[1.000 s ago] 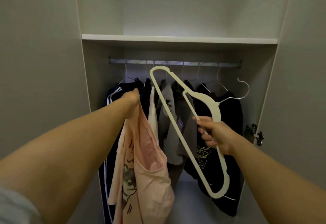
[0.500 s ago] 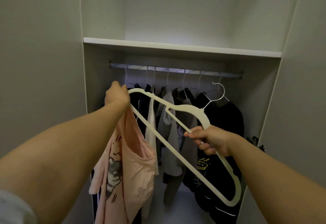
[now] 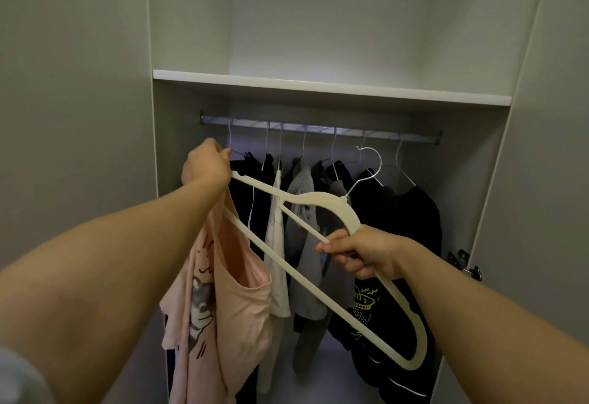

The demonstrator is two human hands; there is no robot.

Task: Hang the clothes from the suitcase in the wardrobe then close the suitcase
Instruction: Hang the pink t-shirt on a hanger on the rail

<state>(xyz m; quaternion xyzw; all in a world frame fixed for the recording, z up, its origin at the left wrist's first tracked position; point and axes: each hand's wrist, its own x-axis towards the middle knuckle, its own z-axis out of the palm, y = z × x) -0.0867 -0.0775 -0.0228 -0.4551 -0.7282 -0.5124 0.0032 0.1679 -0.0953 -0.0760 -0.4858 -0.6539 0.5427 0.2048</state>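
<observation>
Pink shirt (image 3: 242, 301) hangs from our gripping left hand (image 3: 207, 164); our right hand (image 3: 366, 252) grips the hanger (image 3: 314, 197), now tilted flatter than before.

Under the white shelf (image 3: 318, 89), a metal rail (image 3: 420, 136) carries perhaps seven hangers (image 3: 397, 156) of mostly dark clothes (image 3: 411, 212).

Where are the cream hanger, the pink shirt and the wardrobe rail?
cream hanger (image 3: 322, 198): head view, top, near the hook.
pink shirt (image 3: 242, 301): head view, front fabric.
wardrobe rail (image 3: 414, 136): head view, bare right stretch.
</observation>
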